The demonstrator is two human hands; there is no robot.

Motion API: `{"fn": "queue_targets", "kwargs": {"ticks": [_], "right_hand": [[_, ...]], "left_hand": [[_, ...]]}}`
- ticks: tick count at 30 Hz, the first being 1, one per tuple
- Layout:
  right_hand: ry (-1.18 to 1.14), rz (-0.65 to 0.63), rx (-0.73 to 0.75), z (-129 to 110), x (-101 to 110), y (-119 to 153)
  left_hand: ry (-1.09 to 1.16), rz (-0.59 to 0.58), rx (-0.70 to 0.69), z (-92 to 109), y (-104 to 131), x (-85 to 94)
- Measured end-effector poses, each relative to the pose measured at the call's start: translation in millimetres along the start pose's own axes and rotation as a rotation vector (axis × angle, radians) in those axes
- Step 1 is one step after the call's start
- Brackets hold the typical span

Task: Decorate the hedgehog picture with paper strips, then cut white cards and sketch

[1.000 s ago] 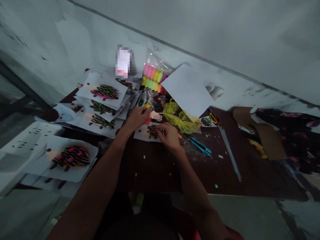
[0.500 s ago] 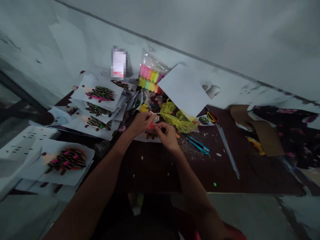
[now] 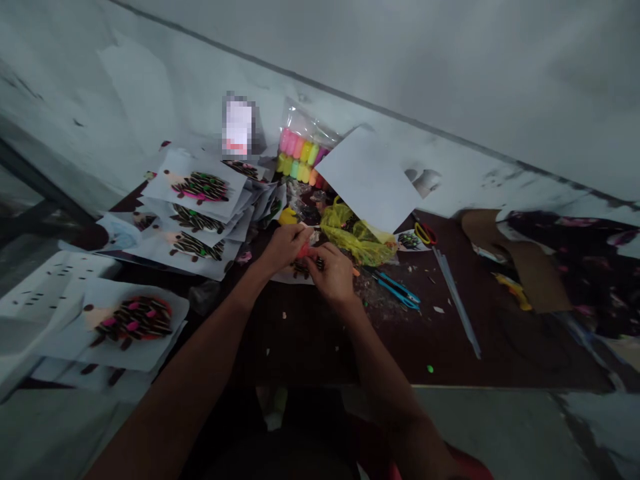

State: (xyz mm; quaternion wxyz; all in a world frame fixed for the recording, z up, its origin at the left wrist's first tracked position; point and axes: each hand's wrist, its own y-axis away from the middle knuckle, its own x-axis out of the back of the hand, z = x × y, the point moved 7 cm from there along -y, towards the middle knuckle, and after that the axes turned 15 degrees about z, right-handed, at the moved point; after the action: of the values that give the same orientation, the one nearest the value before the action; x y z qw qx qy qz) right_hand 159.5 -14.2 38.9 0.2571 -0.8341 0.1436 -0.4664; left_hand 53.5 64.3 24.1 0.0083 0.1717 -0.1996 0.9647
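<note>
A small red lump (image 3: 304, 250), apparently modelling clay, sits between the fingers of both my hands. My left hand (image 3: 286, 248) is closed on its left side, with thumb and fingers pinched together. From the right, my right hand (image 3: 332, 269) is closed too, its bent fingers touching the lump. Below them lies a sheet of paper (image 3: 286, 275) bearing a dark striped hedgehog figure, mostly covered by my hands. A crumpled yellow plastic bag (image 3: 353, 233) is just beyond my right hand.
Stacked hedgehog pictures (image 3: 200, 190) stand at left, with another hedgehog sheet (image 3: 133, 323) nearer me. Behind are a bag of coloured clay (image 3: 300, 150) and white paper (image 3: 373, 177). Rightward lie a blue cutter (image 3: 397, 290), scissors (image 3: 426, 233), clear sticks (image 3: 457, 303) and a yellow tool (image 3: 514, 291).
My right hand has shifted slightly left and closed in against the red lump, its fingers now nearer my left hand. The left hand stays in nearly the same place.
</note>
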Motion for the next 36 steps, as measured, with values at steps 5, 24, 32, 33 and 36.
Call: {"fn": "queue_targets", "kwargs": {"ticks": [5, 24, 32, 33, 36], "right_hand": [[-0.001, 0.016, 0.030, -3, -1, 2], [-0.671, 0.180, -0.443, 29, 13, -8], [-0.522, 0.157, -0.437, 42, 12, -9], [-0.477, 0.160, -0.424, 42, 12, -9], [-0.387, 0.162, -0.398, 45, 12, -7]], "left_hand": [[-0.014, -0.013, 0.002, 0, 0, -1.2], [0.020, 0.101, 0.047, -9, -9, 29.1], [0.042, 0.125, 0.044, -12, -11, 32.0], [0.040, 0.125, 0.046, -13, -11, 31.9], [0.032, 0.122, 0.055, -14, -11, 31.6]]}}
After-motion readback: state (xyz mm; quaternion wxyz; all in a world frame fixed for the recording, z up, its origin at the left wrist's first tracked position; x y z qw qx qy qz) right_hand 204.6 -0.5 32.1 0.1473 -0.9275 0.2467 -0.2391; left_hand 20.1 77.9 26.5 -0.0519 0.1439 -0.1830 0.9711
